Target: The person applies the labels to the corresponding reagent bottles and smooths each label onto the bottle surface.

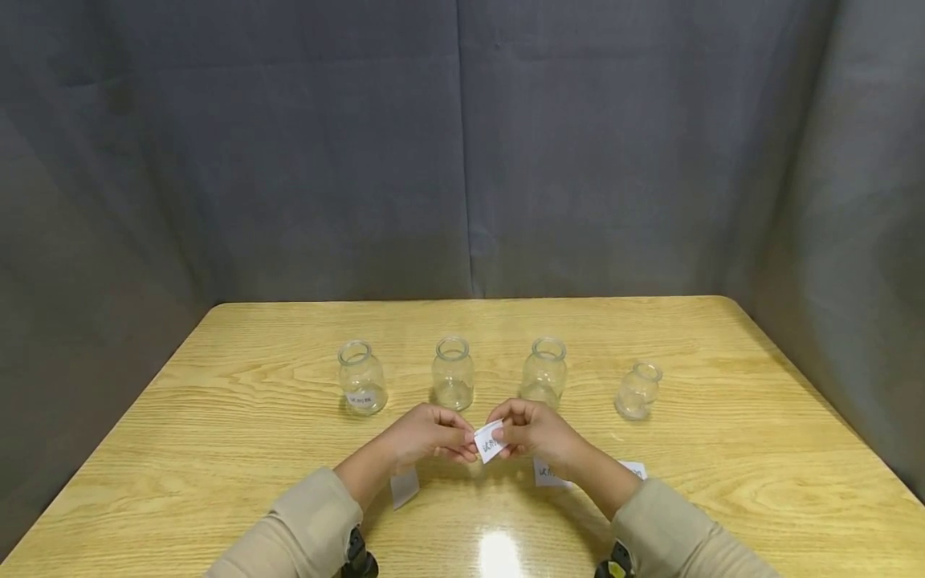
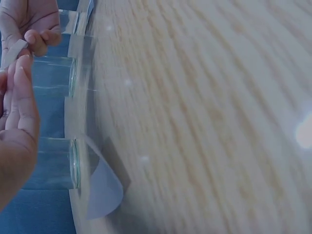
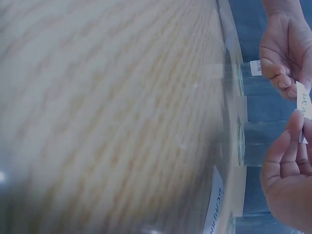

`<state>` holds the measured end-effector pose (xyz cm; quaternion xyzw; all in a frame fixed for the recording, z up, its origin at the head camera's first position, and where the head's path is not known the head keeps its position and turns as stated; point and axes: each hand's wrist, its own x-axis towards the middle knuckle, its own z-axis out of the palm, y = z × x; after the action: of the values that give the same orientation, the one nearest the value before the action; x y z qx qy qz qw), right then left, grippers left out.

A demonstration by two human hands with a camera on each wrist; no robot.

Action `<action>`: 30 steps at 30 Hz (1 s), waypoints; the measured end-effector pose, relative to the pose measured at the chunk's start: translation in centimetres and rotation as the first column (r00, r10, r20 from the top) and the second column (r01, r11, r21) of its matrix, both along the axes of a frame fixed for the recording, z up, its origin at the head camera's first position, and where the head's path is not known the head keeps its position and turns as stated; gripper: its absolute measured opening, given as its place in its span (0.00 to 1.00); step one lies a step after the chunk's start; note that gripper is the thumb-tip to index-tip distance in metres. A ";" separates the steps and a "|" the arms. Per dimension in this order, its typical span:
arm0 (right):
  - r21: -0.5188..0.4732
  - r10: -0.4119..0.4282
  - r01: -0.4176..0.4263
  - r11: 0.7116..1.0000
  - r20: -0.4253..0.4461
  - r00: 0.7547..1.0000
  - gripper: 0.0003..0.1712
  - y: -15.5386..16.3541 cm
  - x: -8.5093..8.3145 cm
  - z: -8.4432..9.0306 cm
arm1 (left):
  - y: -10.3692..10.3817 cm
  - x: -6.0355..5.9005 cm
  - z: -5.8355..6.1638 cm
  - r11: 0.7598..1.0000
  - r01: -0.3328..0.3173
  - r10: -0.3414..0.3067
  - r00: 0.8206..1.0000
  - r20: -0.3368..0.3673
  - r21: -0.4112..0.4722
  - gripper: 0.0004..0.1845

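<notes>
**Small paper label pinched between both hands above the desk**

Held in mid-air: one white paper label [image 1: 490,441] with handwriting, left hand [image 1: 426,434] and right hand [image 1: 535,430] each with grip clamped on an edge by thumb and fingertips. Just beyond the grip, four clear glass jars [image 1: 453,374] upright in a row on the wooden desk [image 1: 217,417]; leftmost jar [image 1: 361,377] already labelled. Beneath and behind the grip, loose paper slips [image 1: 405,486] flat on the desk.
</notes>
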<state>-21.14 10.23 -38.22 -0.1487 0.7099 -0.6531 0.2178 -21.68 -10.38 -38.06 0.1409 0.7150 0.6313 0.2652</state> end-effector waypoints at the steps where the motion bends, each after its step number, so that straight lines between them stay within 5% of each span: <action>1: 0.000 -0.005 0.005 1.000 -0.001 1.000 0.14 -0.1 0.0 0.0 | 0.0 0.0 0.0 1.000 -0.006 0.006 1.000 0.001 0.002 0.11; 16: 0.035 -0.048 0.049 0.998 -0.033 0.998 0.16 -0.5 0.0 -0.3 | 0.1 0.1 -0.3 0.999 -0.038 0.038 0.999 0.026 0.026 0.13; 22: 0.099 -0.095 0.101 0.990 -0.057 0.994 0.16 -0.4 0.2 -0.1 | 0.1 0.1 -0.5 0.996 -0.093 0.094 0.996 -0.002 0.003 0.11; 30: 0.156 -0.057 0.067 0.985 -0.071 0.996 0.10 0.2 0.5 -0.2 | 0.4 0.1 -0.7 0.988 -0.152 0.152 0.988 0.003 -0.023 0.10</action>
<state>-20.64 10.38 -38.37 -0.1304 0.7706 -0.5959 0.1847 -21.56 -9.95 -38.80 0.0814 0.7300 0.6420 0.2197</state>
